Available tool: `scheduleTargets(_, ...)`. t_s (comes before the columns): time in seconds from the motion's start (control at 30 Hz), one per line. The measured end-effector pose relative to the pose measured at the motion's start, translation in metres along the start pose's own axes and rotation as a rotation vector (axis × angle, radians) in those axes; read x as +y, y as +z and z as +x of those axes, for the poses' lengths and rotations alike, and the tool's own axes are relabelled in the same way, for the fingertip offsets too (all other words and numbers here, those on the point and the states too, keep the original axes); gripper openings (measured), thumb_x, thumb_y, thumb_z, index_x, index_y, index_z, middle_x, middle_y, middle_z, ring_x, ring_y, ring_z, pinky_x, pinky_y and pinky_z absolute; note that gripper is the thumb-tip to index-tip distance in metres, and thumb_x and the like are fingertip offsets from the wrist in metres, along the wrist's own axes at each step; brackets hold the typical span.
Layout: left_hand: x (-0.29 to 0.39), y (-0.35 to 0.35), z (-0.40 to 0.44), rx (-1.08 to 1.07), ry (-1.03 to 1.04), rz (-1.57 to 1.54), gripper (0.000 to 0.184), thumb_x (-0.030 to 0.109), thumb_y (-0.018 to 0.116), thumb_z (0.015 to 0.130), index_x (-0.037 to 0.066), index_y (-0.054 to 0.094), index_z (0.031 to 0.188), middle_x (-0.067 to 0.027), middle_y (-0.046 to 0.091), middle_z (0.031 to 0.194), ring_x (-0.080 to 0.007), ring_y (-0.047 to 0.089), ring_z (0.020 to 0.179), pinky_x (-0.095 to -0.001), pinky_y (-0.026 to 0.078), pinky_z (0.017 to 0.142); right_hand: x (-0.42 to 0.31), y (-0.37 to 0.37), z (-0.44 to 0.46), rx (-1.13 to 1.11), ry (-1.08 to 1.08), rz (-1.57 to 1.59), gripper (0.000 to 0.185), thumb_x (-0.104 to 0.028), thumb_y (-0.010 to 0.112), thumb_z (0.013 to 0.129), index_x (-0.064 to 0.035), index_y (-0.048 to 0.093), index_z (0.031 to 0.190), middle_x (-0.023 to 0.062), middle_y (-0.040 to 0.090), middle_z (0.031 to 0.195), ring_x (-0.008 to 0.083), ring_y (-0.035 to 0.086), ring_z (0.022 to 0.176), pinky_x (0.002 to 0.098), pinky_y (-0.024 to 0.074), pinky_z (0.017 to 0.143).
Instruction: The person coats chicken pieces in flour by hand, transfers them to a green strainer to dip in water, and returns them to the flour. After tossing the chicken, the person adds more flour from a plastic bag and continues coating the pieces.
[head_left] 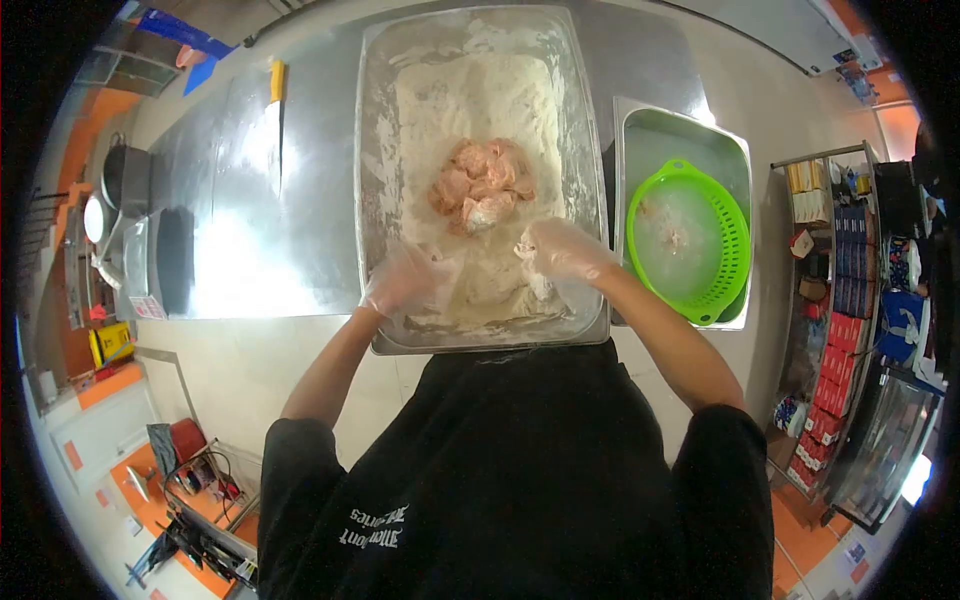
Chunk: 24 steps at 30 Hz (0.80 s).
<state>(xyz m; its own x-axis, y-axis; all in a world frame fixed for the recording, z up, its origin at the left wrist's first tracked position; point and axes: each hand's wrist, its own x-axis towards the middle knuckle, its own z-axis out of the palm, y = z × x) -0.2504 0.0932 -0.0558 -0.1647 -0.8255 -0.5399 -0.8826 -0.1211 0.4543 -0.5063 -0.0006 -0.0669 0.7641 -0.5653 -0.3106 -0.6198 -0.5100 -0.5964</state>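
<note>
Raw meat pieces (487, 175) sit heaped in the middle of the tub (585, 130), pink and moist-looking, the nearest patched with white powder (425, 100). In the tub's near half, the gloved left hand (400, 278) and gloved right hand (562, 250) are at the powder; whether either grips anything is unclear. Right of the tub is a green basket (739, 245).

Meat (486, 178) in tub (585, 150), basket (737, 238) right

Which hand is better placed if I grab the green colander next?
Probably your right hand: it's at the colander's side of the large pan, while your left hand is at the far side.
</note>
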Motion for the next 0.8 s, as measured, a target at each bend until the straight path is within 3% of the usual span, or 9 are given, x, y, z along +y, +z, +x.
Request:
scheduleTargets(0.1,-0.004,0.011,0.0,0.046,0.099,0.137,0.037,0.032,0.062,0.074,-0.002,0.059,0.089,-0.0252,0.059,0.073,-0.035,0.061,0.067,-0.0437,0.046,0.06,-0.01,-0.011,-0.01,0.123,-0.07,0.052,0.015,-0.01,0.057,0.077,0.0035,0.056,0.072,0.0245,0.056,0.072,0.0408,0.056,0.071,0.0468,0.0444,0.067)
scheduleTargets(0.17,-0.005,0.013,-0.003,0.105,0.157,0.036,0.035,0.032,0.06,0.078,-0.003,0.059,0.077,-0.021,0.057,0.068,-0.0305,0.058,0.061,-0.0413,0.044,0.054,-0.01,-0.016,-0.016,0.217,-0.121,0.065,0.017,-0.011,0.056,0.08,0.002,0.053,0.068,0.0231,0.055,0.069,0.0408,0.054,0.069,0.0464,0.0436,0.065)
scheduleTargets(0.27,0.012,0.002,-0.01,0.178,0.125,0.033,0.043,0.038,0.063,0.076,-0.005,0.06,0.074,-0.0213,0.057,0.068,-0.0316,0.059,0.062,-0.0425,0.044,0.057,-0.02,-0.019,-0.019,0.272,-0.109,0.105,0.018,-0.009,0.055,0.082,0.0004,0.052,0.066,0.0218,0.053,0.067,0.0401,0.053,0.068,0.0457,0.0429,0.065)
scheduleTargets(0.4,0.023,-0.013,-0.001,-0.07,-0.073,0.086,0.05,0.043,0.062,0.076,-0.005,0.059,0.087,-0.0222,0.059,0.076,-0.0315,0.06,0.072,-0.043,0.045,0.061,-0.015,0.008,-0.015,0.233,-0.018,0.52,0.017,-0.009,0.055,0.082,-0.0007,0.052,0.067,0.0203,0.053,0.069,0.0389,0.053,0.07,0.0446,0.0429,0.066)
scheduleTargets(0.5,-0.005,0.019,0.032,-0.08,-0.016,0.281,0.056,0.046,0.062,0.075,-0.003,0.057,0.099,-0.0208,0.06,0.086,-0.0303,0.061,0.08,-0.0429,0.046,0.063,-0.025,0.001,-0.018,0.132,-0.038,-0.086,0.016,-0.01,0.053,0.082,0.0001,0.053,0.069,0.0198,0.055,0.074,0.0363,0.055,0.073,0.0433,0.0429,0.066)
scheduleTargets(0.6,-0.025,0.034,0.044,-0.024,0.033,0.334,0.057,0.047,0.062,0.074,0.0,0.056,0.106,-0.0191,0.062,0.091,-0.0298,0.061,0.084,-0.0428,0.046,0.067,-0.022,0.004,-0.028,0.185,-0.065,-0.127,0.017,-0.012,0.053,0.082,0.0,0.054,0.07,0.0195,0.056,0.074,0.0358,0.056,0.073,0.0431,0.0428,0.065)
scheduleTargets(0.67,0.008,0.011,0.03,-0.001,-0.106,0.165,0.056,0.046,0.064,0.073,0.003,0.057,0.108,-0.018,0.061,0.093,-0.0296,0.061,0.086,-0.0425,0.046,0.07,-0.01,0.018,-0.022,0.222,-0.126,-0.044,0.015,-0.013,0.055,0.08,-0.0006,0.055,0.071,0.02,0.056,0.072,0.0364,0.056,0.072,0.0437,0.0431,0.065)
scheduleTargets(0.77,-0.011,0.025,0.031,0.037,0.201,-0.053,0.053,0.047,0.06,0.072,0.0,0.061,0.097,-0.0192,0.065,0.083,-0.0344,0.063,0.077,-0.0431,0.048,0.07,-0.008,0.015,-0.032,0.222,-0.011,0.163,0.014,-0.013,0.057,0.077,-0.0011,0.056,0.071,0.021,0.056,0.071,0.0374,0.056,0.072,0.0443,0.0436,0.066)
scheduleTargets(0.8,0.0,0.022,0.028,0.053,0.23,-0.103,0.051,0.047,0.06,0.072,0.0,0.062,0.094,-0.019,0.065,0.082,-0.0341,0.063,0.075,-0.0425,0.048,0.069,-0.011,0.011,-0.032,0.246,-0.039,0.022,0.014,-0.014,0.056,0.077,-0.0012,0.056,0.071,0.0211,0.057,0.072,0.0372,0.057,0.073,0.0438,0.044,0.065)
